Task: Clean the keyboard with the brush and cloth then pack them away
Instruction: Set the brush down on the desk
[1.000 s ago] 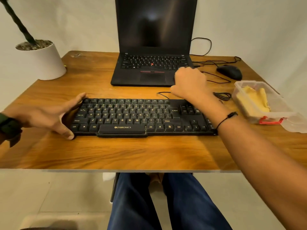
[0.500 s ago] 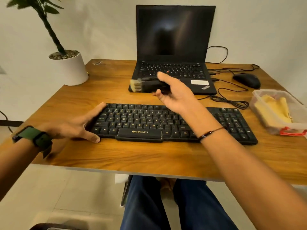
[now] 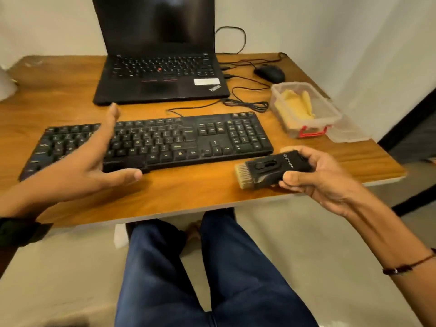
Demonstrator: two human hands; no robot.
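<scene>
Right hand [image 3: 316, 175] holds the brush [image 3: 269, 168], fingers curled round its black body, bristles pointing frame-left, just off the keyboard's [image 3: 151, 142] lower-right corner. Left hand [image 3: 94, 161] hovers over the keys, fingers straight and spread, holding nothing. Probably best: brace the keyboard, turn bristles down, sweep along key rows. Cloth [image 3: 295, 105] sits in the clear box [image 3: 330, 114], centre right. Keyboard's left end blurred; whether the left hand touches the keys is unclear.

Wooden surface [image 3: 188, 194], bearing: black keyboard [image 3: 188, 138]; open laptop [image 3: 162, 76] behind it; black mouse [image 3: 270, 73] with cables [image 3: 247, 103]; clear container [image 3: 304, 109] holding yellow cloth [image 3: 297, 106]; clear lid [image 3: 349, 131] beside it.
</scene>
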